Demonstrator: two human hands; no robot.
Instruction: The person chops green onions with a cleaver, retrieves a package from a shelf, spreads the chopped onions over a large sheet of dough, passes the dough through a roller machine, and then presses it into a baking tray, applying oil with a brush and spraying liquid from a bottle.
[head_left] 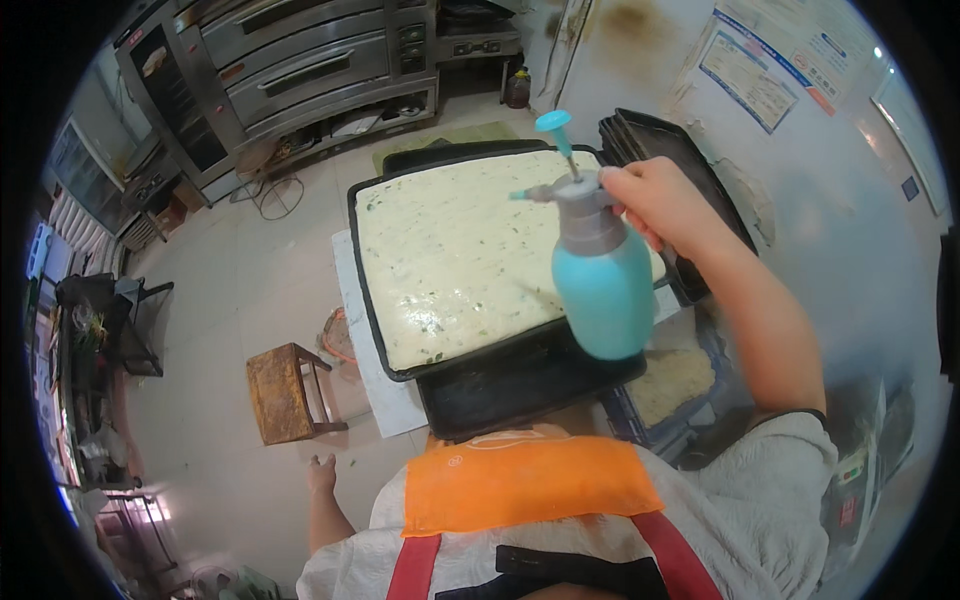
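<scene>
My right hand is closed around the grey neck and handle of a turquoise pump spray bottle. The bottle is held upright above the right part of a black baking tray, its nozzle pointing left. A pale sheet of dough with green flecks fills that tray, and its surface shines near the front left. Low on the left, my left hand hangs away from the tray with its fingers apart, holding nothing.
Under the dough tray sits another black tray. More dark trays lean against the right wall, and a blue crate with pale contents is below. A wooden stool stands left; a steel deck oven is at the back.
</scene>
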